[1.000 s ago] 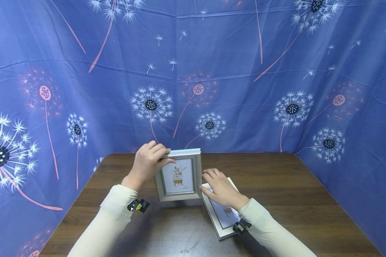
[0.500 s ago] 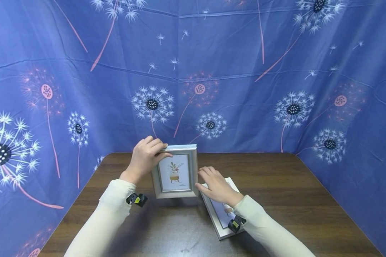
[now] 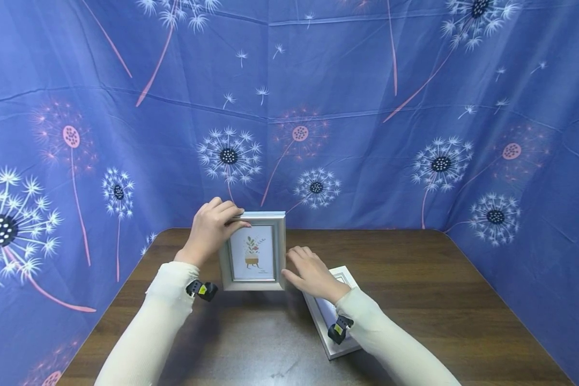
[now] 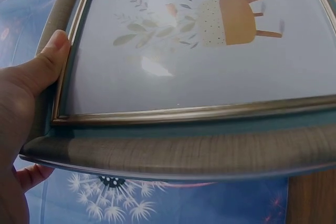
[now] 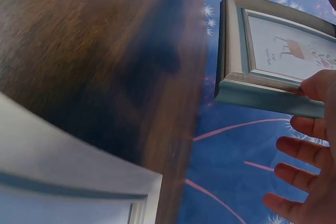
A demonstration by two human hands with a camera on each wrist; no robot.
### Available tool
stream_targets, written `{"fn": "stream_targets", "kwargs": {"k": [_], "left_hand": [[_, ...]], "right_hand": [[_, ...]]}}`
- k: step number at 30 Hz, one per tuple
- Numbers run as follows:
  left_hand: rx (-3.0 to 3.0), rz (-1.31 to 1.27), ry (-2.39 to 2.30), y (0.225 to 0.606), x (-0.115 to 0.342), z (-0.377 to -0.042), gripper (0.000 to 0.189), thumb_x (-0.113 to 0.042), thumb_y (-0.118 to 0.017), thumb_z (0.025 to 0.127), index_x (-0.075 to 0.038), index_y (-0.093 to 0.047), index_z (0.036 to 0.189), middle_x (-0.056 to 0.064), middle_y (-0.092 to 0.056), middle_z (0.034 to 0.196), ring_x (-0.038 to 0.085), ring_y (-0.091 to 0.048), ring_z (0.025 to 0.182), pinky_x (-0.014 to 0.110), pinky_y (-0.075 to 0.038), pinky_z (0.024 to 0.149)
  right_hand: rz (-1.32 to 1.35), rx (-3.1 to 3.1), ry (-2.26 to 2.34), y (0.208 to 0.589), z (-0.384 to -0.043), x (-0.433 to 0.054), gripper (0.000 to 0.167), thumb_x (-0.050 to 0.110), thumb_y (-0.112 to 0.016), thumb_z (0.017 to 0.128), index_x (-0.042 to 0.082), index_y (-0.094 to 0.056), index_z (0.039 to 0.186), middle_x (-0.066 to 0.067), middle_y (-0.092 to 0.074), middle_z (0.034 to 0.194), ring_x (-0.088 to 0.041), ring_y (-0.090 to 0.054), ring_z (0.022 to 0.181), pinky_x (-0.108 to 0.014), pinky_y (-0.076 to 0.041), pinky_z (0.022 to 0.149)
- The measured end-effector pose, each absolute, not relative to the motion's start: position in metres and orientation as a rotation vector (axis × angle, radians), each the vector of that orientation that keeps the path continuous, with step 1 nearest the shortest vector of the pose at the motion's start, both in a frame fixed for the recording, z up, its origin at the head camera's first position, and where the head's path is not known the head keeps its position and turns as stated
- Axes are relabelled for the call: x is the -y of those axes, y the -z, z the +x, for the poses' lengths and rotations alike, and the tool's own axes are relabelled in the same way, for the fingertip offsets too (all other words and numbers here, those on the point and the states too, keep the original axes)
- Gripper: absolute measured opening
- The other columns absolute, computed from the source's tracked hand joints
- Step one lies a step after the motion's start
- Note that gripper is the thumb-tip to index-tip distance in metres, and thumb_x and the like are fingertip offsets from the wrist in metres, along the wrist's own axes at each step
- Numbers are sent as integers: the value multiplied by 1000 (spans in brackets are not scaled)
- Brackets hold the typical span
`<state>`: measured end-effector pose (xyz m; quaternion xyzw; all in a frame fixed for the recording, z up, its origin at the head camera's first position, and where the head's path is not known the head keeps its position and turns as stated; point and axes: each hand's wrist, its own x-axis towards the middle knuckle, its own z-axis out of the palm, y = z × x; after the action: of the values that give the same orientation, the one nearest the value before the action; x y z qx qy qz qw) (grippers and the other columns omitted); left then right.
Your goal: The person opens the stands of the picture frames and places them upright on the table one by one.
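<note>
A silver-grey picture frame (image 3: 252, 252) with a potted-plant print is held upright, its lower edge raised over the table. My left hand (image 3: 211, 230) grips its upper left corner. In the left wrist view the thumb (image 4: 51, 59) lies on the front border and a fingertip shows below the edge. At the frame's right side, my right hand (image 3: 313, 272) rests with its thumb at the edge. The right wrist view shows its other fingers (image 5: 299, 177) spread and loose. Under that forearm lies a second, white picture frame (image 3: 322, 327), partly hidden by the arm.
A brown wooden table (image 3: 270, 338) carries the white frame. Behind it and at both sides hangs a blue cloth (image 3: 366, 139) with dandelion prints. A black band (image 3: 341, 329) sits on my right wrist and another band (image 3: 202, 290) on my left.
Both hands have moved left and slightly up, and the silver-grey frame with them. Its tilt has straightened, so it now faces me squarely. The white frame stays in place.
</note>
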<state>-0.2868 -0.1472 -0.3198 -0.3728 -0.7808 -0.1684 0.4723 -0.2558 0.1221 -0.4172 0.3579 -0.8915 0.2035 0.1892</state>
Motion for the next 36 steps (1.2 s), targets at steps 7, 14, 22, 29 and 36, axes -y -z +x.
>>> {"fn": "stream_targets", "kwargs": {"k": [7, 14, 22, 29, 36], "left_hand": [[1959, -890, 433, 322, 154, -292, 32, -25, -88, 68, -6, -75, 89, 2, -68, 79, 22, -47, 68, 36, -38, 58], [2032, -833, 449, 327, 162, -296, 31, -25, -88, 68, -6, -74, 89, 2, -69, 80, 21, -47, 69, 37, -38, 59], [2098, -793, 485, 329, 170, -301, 29, -24, -87, 69, -8, -74, 89, 3, -70, 84, 22, -49, 73, 39, -40, 63], [2125, -758, 490, 334, 177, -305, 30, -21, -88, 70, -5, -74, 90, 5, -69, 82, 23, -49, 72, 41, -40, 63], [2162, -698, 475, 340, 184, -306, 29, -19, -87, 72, -4, -74, 93, 6, -69, 84, 24, -50, 73, 42, -40, 64]], "right_hand": [[1007, 2548, -596, 420, -263, -112, 35, 26, -62, 94, -1, -58, 114, -14, -59, 114, -33, -54, 109, -49, -45, 91], [1028, 2578, -603, 422, -267, -102, 32, 25, -61, 94, 0, -58, 113, -14, -60, 112, -33, -55, 107, -50, -46, 89], [1010, 2637, -623, 422, -271, -91, 33, 27, -59, 95, 0, -58, 115, -14, -60, 113, -32, -54, 107, -49, -45, 90], [982, 2673, -649, 426, -276, -82, 31, 28, -57, 96, 3, -57, 115, -12, -59, 113, -30, -54, 105, -47, -45, 89], [971, 2675, -651, 433, -281, -71, 30, 27, -58, 96, 2, -58, 113, -11, -60, 110, -29, -54, 102, -44, -46, 88]]}}
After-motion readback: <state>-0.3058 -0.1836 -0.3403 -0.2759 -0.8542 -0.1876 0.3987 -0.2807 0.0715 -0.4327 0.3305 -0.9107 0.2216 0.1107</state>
